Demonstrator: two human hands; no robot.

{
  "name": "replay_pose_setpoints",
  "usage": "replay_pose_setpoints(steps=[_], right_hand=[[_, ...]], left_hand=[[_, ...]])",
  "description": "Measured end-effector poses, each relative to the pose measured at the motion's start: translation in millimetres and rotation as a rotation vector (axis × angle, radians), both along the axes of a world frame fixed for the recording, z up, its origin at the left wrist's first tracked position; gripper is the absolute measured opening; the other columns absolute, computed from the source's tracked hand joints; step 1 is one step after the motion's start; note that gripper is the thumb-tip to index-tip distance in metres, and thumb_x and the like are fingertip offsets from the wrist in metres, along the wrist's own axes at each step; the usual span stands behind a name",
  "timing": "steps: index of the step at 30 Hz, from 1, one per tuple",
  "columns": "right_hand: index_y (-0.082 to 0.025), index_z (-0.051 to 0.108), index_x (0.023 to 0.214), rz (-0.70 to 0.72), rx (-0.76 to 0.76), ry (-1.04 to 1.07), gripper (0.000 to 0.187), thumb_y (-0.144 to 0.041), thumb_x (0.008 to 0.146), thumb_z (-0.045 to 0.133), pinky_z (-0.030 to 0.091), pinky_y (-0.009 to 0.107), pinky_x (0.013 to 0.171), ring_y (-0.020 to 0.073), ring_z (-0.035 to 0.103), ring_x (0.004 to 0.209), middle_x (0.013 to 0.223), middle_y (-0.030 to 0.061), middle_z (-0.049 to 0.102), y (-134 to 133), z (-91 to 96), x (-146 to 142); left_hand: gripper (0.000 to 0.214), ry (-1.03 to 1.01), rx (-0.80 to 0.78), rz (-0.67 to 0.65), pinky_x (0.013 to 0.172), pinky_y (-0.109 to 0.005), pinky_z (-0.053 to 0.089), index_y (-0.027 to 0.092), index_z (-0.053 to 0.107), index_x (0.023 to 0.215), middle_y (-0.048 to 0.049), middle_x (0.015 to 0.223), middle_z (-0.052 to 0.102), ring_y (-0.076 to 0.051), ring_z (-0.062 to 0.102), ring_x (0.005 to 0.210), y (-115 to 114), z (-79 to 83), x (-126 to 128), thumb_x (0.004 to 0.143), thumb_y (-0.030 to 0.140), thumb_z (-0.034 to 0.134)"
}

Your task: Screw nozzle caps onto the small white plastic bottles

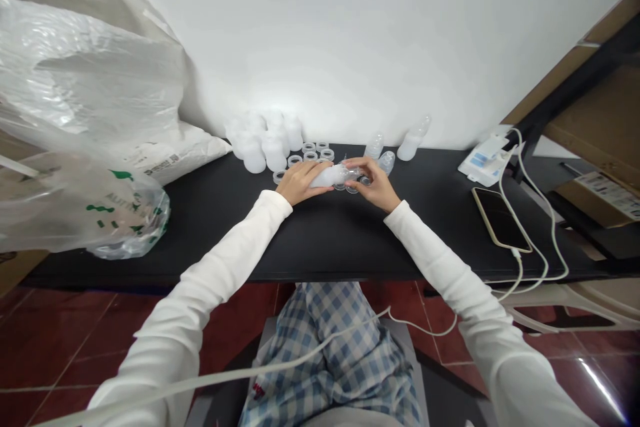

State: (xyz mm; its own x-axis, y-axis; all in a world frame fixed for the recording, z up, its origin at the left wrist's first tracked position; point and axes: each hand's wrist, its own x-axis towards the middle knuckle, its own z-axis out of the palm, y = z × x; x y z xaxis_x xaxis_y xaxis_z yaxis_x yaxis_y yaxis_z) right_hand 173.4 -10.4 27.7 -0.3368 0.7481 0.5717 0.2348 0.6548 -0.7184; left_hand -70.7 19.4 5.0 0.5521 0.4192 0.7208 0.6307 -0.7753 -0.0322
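Note:
A frosted white plastic bottle (325, 177) lies sideways between my two hands, just above the black table. My left hand (300, 182) wraps around its body. At its right end, the fingers of my right hand (374, 183) close on a clear cap (351, 174). Behind my left hand lie several translucent rings (310, 156), and a group of white bottles (265, 140) stands to their left. Near my right hand are clear domed caps (375, 145), (387, 161) one of which leans over. Farther right, a capped bottle (413, 140) leans against the wall.
White plastic sacks (90, 60) and a printed clear bag (120, 207) fill the left side. At right are a phone (501, 219) on a charging cable, a white-and-blue packet (483, 159) and a cardboard box (603, 197). A long white cable (280, 367) crosses my lap.

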Motion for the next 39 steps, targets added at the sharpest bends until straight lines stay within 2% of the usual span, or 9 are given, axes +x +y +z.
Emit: replay_pose_setpoints(steps=[4, 9, 15, 18, 20, 27, 31, 35, 39], right_hand=[[-0.024, 0.065, 0.103, 0.046, -0.029, 0.045, 0.036, -0.048, 0.08, 0.078, 0.054, 0.043, 0.104, 0.025, 0.066, 0.119, 0.122, 0.0096, 0.07, -0.7, -2.5, -2.2], [-0.024, 0.069, 0.106, -0.002, 0.0, -0.016, 0.042, -0.051, 0.076, 0.081, 0.056, 0.044, 0.099, 0.0268, 0.068, 0.114, 0.118, 0.0083, 0.072, 0.7, -2.6, 1.4], [-0.021, 0.069, 0.099, -0.09, 0.025, -0.169, 0.05, -0.062, 0.072, 0.079, 0.055, 0.034, 0.078, 0.0209, 0.067, 0.083, 0.095, 0.0045, 0.073, 1.4, -2.8, 5.2], [-0.02, 0.065, 0.09, -0.206, 0.022, -0.258, 0.044, -0.063, 0.079, 0.072, 0.044, 0.028, 0.058, 0.0139, 0.054, 0.06, 0.07, -0.0011, 0.063, -1.2, -2.3, 0.9], [-0.021, 0.062, 0.085, -0.305, 0.039, -0.315, 0.04, -0.06, 0.087, 0.064, 0.037, 0.027, 0.055, 0.0126, 0.048, 0.054, 0.06, -0.0026, 0.056, -3.0, -0.6, -3.3], [-0.02, 0.061, 0.065, -0.585, 0.1, -0.361, 0.062, -0.056, 0.104, 0.029, 0.041, 0.035, 0.062, 0.023, 0.057, 0.057, 0.047, 0.0045, 0.047, 4.7, -5.8, -10.1], [-0.018, 0.068, 0.081, -0.619, 0.114, -0.434, 0.063, -0.053, 0.105, 0.022, 0.047, 0.039, 0.07, 0.0263, 0.064, 0.068, 0.06, 0.0084, 0.058, 2.4, -4.1, -4.8], [-0.016, 0.065, 0.109, -0.441, 0.315, -0.516, 0.053, -0.054, 0.104, 0.028, 0.05, 0.037, 0.074, 0.0255, 0.067, 0.081, 0.092, 0.0127, 0.069, -5.0, 4.2, 0.4], [-0.018, 0.064, 0.093, -0.433, 0.317, -0.564, 0.041, -0.047, 0.1, 0.037, 0.046, 0.035, 0.073, 0.024, 0.064, 0.075, 0.078, 0.0098, 0.066, -8.8, 8.4, -4.6]], left_hand=[[0.059, 0.023, -0.028, -0.07, 0.087, -0.039, 0.056, 0.016, 0.063, 0.131, -0.0145, 0.11, 0.075, -0.027, 0.072, 0.097, -0.3, 1.8, -5.5, 0.089, 0.058, 0.062], [0.061, 0.015, -0.014, -0.083, 0.088, -0.039, 0.057, 0.013, 0.062, 0.131, -0.0158, 0.107, 0.075, -0.026, 0.073, 0.097, -2.7, 0.5, -5.1, 0.09, 0.058, 0.061], [0.06, 0.102, 0.0, -0.088, 0.086, -0.04, 0.056, 0.013, 0.062, 0.13, -0.0148, 0.101, 0.074, -0.027, 0.072, 0.092, -4.0, -2.2, -2.2, 0.091, 0.058, 0.058], [0.059, 0.137, -0.02, -0.067, 0.087, -0.04, 0.055, 0.015, 0.06, 0.133, -0.014, 0.103, 0.073, -0.026, 0.071, 0.091, -7.8, 0.1, 2.2, 0.092, 0.058, 0.057], [0.059, 0.139, -0.021, -0.029, 0.088, -0.04, 0.053, 0.016, 0.059, 0.135, -0.0143, 0.104, 0.073, -0.026, 0.07, 0.093, -11.3, 1.8, 6.5, 0.094, 0.058, 0.055], [0.054, 0.186, 0.049, 0.079, 0.085, -0.038, 0.05, 0.02, 0.059, 0.136, -0.0133, 0.105, 0.073, -0.025, 0.069, 0.091, -18.0, 5.1, 18.9, 0.099, 0.056, 0.046], [0.058, 0.186, 0.039, 0.09, 0.083, -0.038, 0.05, 0.019, 0.059, 0.137, -0.0145, 0.105, 0.072, -0.025, 0.069, 0.09, -17.5, 7.8, 23.4, 0.097, 0.06, 0.045], [0.066, 0.112, 0.034, 0.071, 0.082, -0.037, 0.051, 0.016, 0.056, 0.14, -0.0146, 0.102, 0.073, -0.026, 0.069, 0.089, -17.0, 7.3, 23.6, 0.096, 0.063, 0.047], [0.062, 0.103, 0.041, 0.017, 0.085, -0.037, 0.05, 0.02, 0.055, 0.142, -0.0129, 0.104, 0.072, -0.025, 0.069, 0.09, -16.0, 4.6, 17.9, 0.095, 0.059, 0.051]])
